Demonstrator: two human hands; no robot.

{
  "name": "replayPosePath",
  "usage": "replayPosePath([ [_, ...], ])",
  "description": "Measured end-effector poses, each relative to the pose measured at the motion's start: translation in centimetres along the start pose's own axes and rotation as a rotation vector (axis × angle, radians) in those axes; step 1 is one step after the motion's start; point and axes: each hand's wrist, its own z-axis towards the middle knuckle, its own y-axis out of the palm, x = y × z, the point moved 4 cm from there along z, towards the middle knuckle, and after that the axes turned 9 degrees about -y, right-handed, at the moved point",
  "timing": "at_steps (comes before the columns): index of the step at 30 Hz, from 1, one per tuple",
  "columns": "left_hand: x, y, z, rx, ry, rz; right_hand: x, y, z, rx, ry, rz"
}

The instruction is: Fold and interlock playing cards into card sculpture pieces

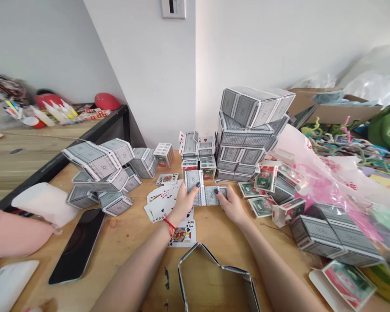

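Observation:
Both hands hold a joined piece of grey-backed playing cards (211, 196) above the middle of the table. My left hand (183, 203) grips its upright left part with the thumb on top. At the right end, my right hand (231, 206) pinches the flat part between thumb and fingers. Loose playing cards (160, 200) lie fanned out face up beside and under my left hand, with a jack (183, 234) below the wrist. Nearer to me, between my forearms, stands an angular frame of cards (232, 269); its near end is cut off.
Tall stacked card blocks (242, 136) stand by the wall, with more card blocks (100, 162) at left. Several green-and-red card boxes (262, 206) lie at right near pink plastic (312, 151). A black phone (79, 245) lies at left, next to a pink-and-white object (16, 232).

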Motion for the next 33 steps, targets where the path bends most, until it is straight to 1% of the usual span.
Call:
replayPosePath([
  [2,-0.03,0.05,0.08,-0.009,-0.008,-0.006,-0.20,-0.04,0.09,-0.006,-0.040,-0.042],
  [5,-0.05,0.00,0.28,-0.015,-0.017,0.006,-0.23,-0.07,0.18,-0.009,-0.055,-0.050],
  [12,-0.23,0.01,0.41,-0.078,-0.051,0.018,-0.09,-0.13,0.25,-0.013,-0.079,-0.005],
  [16,-0.47,-0.04,0.41,-0.060,-0.086,0.026,-0.13,-0.04,0.14,-0.004,-0.071,-0.020],
  [20,-0.46,-0.12,0.39,-0.027,-0.082,0.032,-0.24,0.12,0.05,-0.035,-0.065,-0.056],
  [24,-0.45,-0.15,0.38,-0.031,-0.087,0.033,-0.32,0.12,-0.02,-0.035,-0.068,-0.092],
  [28,-0.31,-0.02,0.33,-0.076,-0.107,-0.006,-0.41,0.03,-0.01,-0.026,-0.069,-0.058],
  [33,0.04,0.21,0.19,-0.108,-0.119,-0.053,-0.80,-0.07,0.09,-0.046,-0.090,-0.001],
])
